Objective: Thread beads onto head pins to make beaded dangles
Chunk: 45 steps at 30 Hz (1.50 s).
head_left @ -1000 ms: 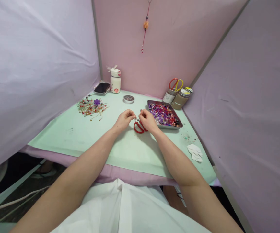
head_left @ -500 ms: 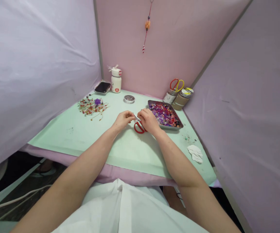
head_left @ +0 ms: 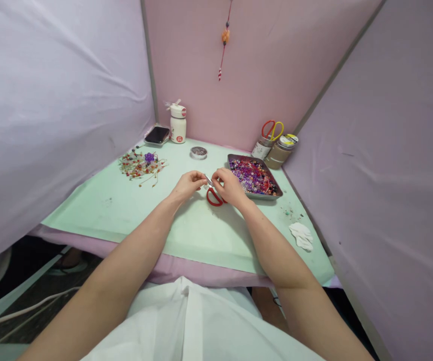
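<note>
Head view: beside the tray [head_left: 265, 197] edge, right hand [head_left: 231, 186] fingers grip scissors [head_left: 214, 198]; left hand [head_left: 187, 184] fingers pinched shut, contents unclear.

I saw a shiny metal tray [head_left: 265, 196] of glossy beads [head_left: 252, 176], scissors [head_left: 213, 197] with smooth red plastic handles, a matt mint sheet [head_left: 126, 210] over the table, wrinkled lilac cloth walls [head_left: 51, 100], and a glossy black phone [head_left: 157, 135].
</note>
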Each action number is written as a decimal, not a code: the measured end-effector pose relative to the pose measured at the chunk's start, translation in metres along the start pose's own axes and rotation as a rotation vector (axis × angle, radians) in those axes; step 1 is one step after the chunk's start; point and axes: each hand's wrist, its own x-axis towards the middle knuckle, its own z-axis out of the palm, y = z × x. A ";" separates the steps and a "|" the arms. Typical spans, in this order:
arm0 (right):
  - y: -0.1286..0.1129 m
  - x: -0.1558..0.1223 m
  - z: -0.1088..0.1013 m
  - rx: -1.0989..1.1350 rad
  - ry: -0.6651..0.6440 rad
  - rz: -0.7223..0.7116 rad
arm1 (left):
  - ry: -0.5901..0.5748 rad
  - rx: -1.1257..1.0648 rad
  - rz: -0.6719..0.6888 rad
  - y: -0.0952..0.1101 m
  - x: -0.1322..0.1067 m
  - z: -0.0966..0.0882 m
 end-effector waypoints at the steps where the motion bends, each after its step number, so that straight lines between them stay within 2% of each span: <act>1: 0.001 0.000 0.002 0.033 0.006 0.042 | -0.004 -0.011 0.007 -0.001 0.001 0.000; 4: 0.004 0.000 0.008 0.073 0.020 0.123 | -0.035 -0.008 0.026 -0.003 0.003 0.000; 8: 0.004 0.000 0.014 0.024 0.041 0.087 | -0.105 0.046 0.034 -0.006 0.001 0.001; 11: 0.003 -0.001 0.014 0.042 0.035 0.081 | -0.090 0.062 0.006 -0.005 0.000 0.002; 16: 0.005 0.000 0.013 0.264 0.001 0.222 | 0.089 -0.055 -0.051 0.001 -0.002 0.003; 24: -0.002 0.001 0.015 0.891 0.051 0.536 | 0.286 -0.256 -0.095 0.003 0.002 -0.001; 28: -0.004 0.003 0.015 0.998 0.116 0.600 | 0.394 -0.264 -0.099 0.002 0.003 -0.004; 30: -0.003 0.003 0.015 1.016 0.141 0.610 | 0.429 -0.184 -0.061 0.004 0.002 -0.003; 32: -0.002 0.003 0.014 1.024 0.161 0.606 | 0.419 -0.015 0.022 0.005 -0.001 -0.001; 35: -0.002 0.003 0.013 1.036 0.190 0.594 | 0.334 0.259 0.177 0.005 -0.005 0.004; 38: -0.003 0.004 0.013 1.045 0.207 0.596 | 0.290 0.371 0.269 0.003 -0.006 0.006; 40: -0.003 0.004 0.012 1.049 0.205 0.603 | 0.275 0.315 0.234 0.001 -0.005 0.004; 43: -0.003 0.004 0.012 1.059 0.198 0.618 | 0.247 0.141 0.086 -0.001 -0.001 0.001; 45: -0.003 0.004 0.011 1.079 0.181 0.627 | 0.238 0.079 0.059 -0.002 0.001 -0.001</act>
